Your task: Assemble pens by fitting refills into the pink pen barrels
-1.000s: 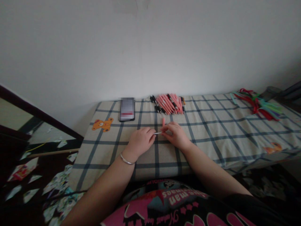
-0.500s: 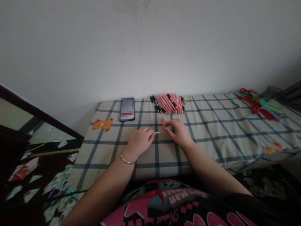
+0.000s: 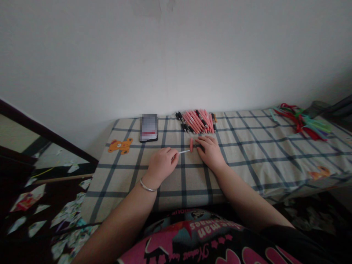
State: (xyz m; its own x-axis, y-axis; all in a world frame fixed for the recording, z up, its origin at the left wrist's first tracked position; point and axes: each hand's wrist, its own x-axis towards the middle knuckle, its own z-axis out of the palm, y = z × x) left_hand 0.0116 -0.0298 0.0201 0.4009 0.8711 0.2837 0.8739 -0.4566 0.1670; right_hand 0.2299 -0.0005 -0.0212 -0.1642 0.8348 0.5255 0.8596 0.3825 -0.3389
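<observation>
My left hand (image 3: 162, 163) rests on the checked cloth (image 3: 247, 154), fingers pinched on a thin white refill (image 3: 183, 151) that points right. My right hand (image 3: 209, 149) lies flat on the cloth just right of it, fingers stretched toward a pile of pink pens (image 3: 197, 121) at the back. A short pink pen piece (image 3: 191, 144) lies on the cloth between the refill's tip and my right fingers. A silver bangle (image 3: 147, 187) sits on my left wrist.
A dark phone (image 3: 148, 127) lies at the back left of the cloth, near a printed orange bear (image 3: 120, 145). A bundle of red and green strips (image 3: 302, 123) lies at the far right. Paper scraps (image 3: 33, 212) litter the dark floor at left.
My right hand has let go of the refill's end and moved back toward the pen pile, flattening on the cloth. The pink piece now lies free. My left hand keeps hold of the refill.
</observation>
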